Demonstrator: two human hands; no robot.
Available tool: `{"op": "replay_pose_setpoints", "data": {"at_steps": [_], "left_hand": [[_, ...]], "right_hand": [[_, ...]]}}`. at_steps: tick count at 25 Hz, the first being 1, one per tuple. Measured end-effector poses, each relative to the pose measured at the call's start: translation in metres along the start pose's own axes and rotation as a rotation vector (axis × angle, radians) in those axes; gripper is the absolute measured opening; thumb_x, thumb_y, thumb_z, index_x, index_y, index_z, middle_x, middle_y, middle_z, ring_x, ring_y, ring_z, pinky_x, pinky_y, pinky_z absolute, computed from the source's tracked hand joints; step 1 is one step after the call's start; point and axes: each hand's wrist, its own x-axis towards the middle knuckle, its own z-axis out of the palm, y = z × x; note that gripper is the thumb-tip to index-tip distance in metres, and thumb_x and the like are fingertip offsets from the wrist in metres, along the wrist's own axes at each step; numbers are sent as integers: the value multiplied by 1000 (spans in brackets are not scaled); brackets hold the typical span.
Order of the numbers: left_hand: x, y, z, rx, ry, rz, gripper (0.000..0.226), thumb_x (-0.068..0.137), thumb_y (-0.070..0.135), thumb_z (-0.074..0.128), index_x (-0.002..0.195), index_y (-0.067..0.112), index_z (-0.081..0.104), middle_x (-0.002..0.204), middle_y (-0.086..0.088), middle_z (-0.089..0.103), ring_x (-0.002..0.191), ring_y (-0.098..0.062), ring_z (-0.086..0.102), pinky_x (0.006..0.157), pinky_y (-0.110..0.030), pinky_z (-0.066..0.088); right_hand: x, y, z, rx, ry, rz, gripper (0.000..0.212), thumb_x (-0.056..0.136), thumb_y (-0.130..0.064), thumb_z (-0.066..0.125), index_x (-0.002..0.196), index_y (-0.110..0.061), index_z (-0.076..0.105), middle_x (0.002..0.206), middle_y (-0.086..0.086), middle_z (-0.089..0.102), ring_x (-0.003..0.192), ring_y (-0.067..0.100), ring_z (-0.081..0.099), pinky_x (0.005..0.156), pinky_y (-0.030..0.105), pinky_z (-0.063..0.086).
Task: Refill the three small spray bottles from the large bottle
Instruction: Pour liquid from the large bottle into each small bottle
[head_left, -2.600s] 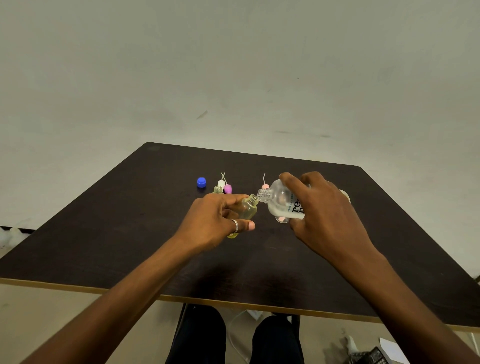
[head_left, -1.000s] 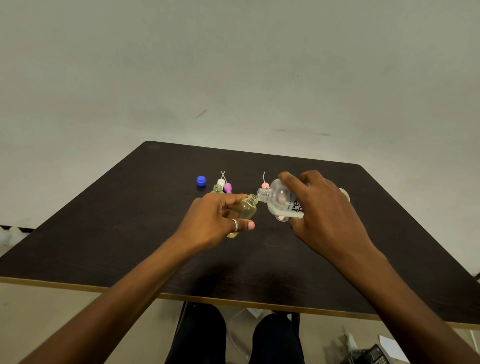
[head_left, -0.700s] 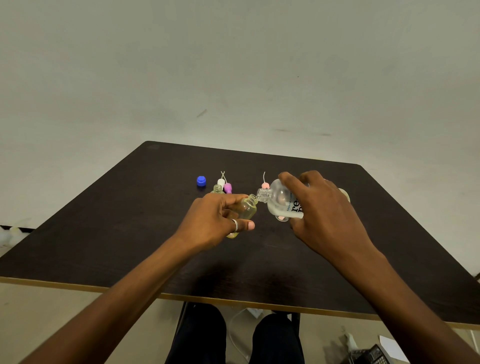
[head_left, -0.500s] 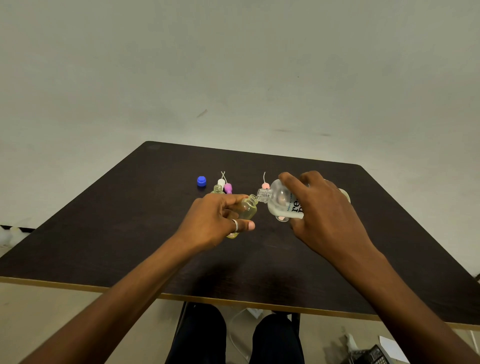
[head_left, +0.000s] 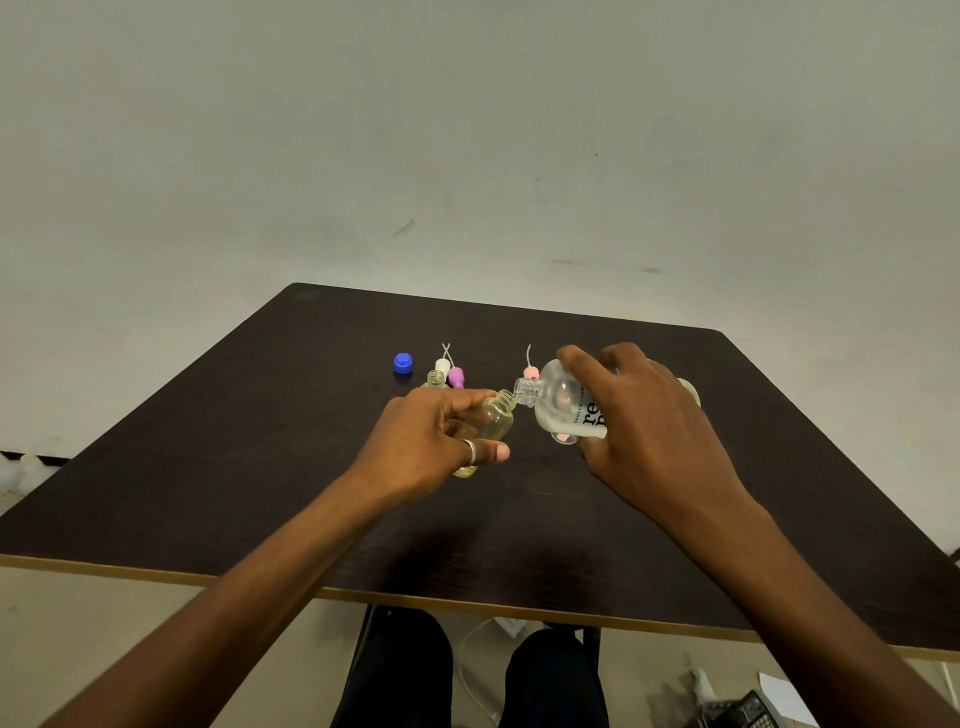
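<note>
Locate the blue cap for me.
In the head view, the blue cap lies on the far part of the table, left of centre, just left of the white spray top.

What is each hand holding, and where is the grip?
The left hand holds the small bottle round its body, neck free. The right hand holds the large bottle round its body, mouth tilted to the small bottle's.

The large bottle (head_left: 558, 402) carries big black letters "re" and, under them, part of a "b"; the rest disappears beneath the fingers of the right hand (head_left: 644, 426). Beside these, toward the bottle's neck, tiny capitals read roughly "BAUSCH+LOM".
</note>
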Motion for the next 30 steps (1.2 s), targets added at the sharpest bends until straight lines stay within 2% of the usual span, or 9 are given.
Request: {"op": "replay_pose_setpoints", "data": {"at_steps": [8, 13, 15, 19, 23, 27, 30], "left_hand": [[1, -1, 1, -12, 0, -13, 58, 76, 32, 81, 131, 33, 60, 117, 8, 71, 101, 1, 65, 84, -8, 45], [0, -2, 2, -12, 8, -2, 58, 75, 33, 82, 130, 34, 62, 112, 9, 73, 101, 0, 67, 96, -23, 52], [1, -2, 1, -13, 8, 0, 58, 75, 33, 82, 130, 34, 62, 112, 9, 73, 101, 0, 67, 95, -21, 51], [1, -2, 1, -9, -1, 1, 57, 76, 33, 81, 130, 34, 61, 113, 11, 73, 101, 3, 66, 81, -1, 44], [1, -2, 1, -7, 0, -6, 58, 76, 34, 82, 130, 36, 61, 112, 10, 73, 100, 4, 66, 82, -2, 44], [0, -1, 1, 2, 4, -3, 58, 76, 34, 82, 130, 36, 61, 113, 11, 72, 94, 8, 64, 76, 2, 42], [0, -2, 1, -9, -2, -7, 59, 76, 33, 81, 131, 35, 60, 114, 10, 72, 101, 3, 65, 83, -4, 45]], "right_hand": [[0, -1, -2, 8, -8, 3, 76, 69, -21, 82, 135, -32, 46, 116, 3, 56, 102, 27, 57, 77, 35, 47], [0, 0, 0, 1, 5, -2, 73, 70, -19, 78, 133, -34, 45, 113, 2, 55, 98, 26, 57, 74, 32, 44], [-1, 0, 0, -1, 4, -2, 73, 69, -20, 79, 133, -34, 45, 113, 2, 55, 98, 26, 57, 74, 34, 46], [0, 0, 1, 4, 1, -4, 75, 69, -22, 81, 134, -34, 45, 116, 3, 56, 101, 26, 57, 77, 35, 48], [0, 0, 0, 5, 4, -3, 75, 69, -21, 82, 134, -33, 46, 116, 4, 57, 101, 27, 58, 78, 37, 48], [0, 0, 1, 1, 1, -1, 76, 69, -23, 81, 134, -34, 45, 116, 3, 56, 101, 27, 58, 77, 37, 49], [0, 0, 0, 1, 2, 0, 76, 69, -22, 81, 135, -34, 45, 116, 3, 56, 101, 27, 58, 77, 37, 49]]}}
